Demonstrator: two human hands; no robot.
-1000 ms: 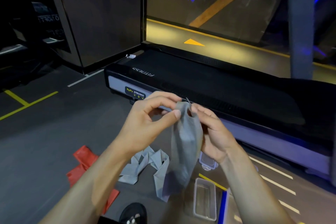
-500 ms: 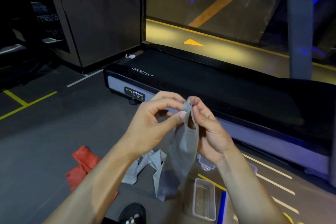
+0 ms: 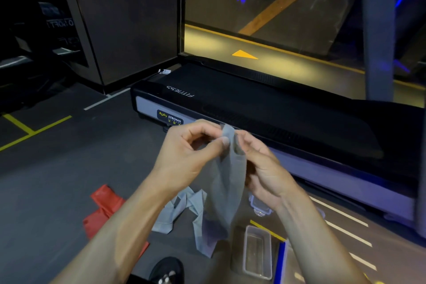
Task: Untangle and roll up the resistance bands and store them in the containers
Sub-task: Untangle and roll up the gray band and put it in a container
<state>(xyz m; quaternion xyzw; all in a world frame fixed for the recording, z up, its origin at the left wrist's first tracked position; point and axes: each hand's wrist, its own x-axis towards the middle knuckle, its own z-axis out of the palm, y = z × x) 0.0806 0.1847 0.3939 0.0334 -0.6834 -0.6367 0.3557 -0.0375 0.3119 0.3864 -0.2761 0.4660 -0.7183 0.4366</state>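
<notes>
At frame centre, my left hand (image 3: 191, 157) and right hand (image 3: 260, 168) pinch the grey band (image 3: 227, 182)'s top edge, grips now closer together; rolling seems underway. An empty container (image 3: 258, 252) waits lower right.

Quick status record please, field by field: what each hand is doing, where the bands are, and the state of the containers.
left hand: left hand pinches the top edge of the grey band
right hand: right hand grips the same band from the other side
grey band: hangs from both hands, lower part lies crumpled on the floor
red band: red band lies loose on the floor, untouched
clear container: clear container open on the floor, nothing visible inside
second container: second container mostly hidden behind the right wrist, contents cannot be told
background: treadmill
</notes>
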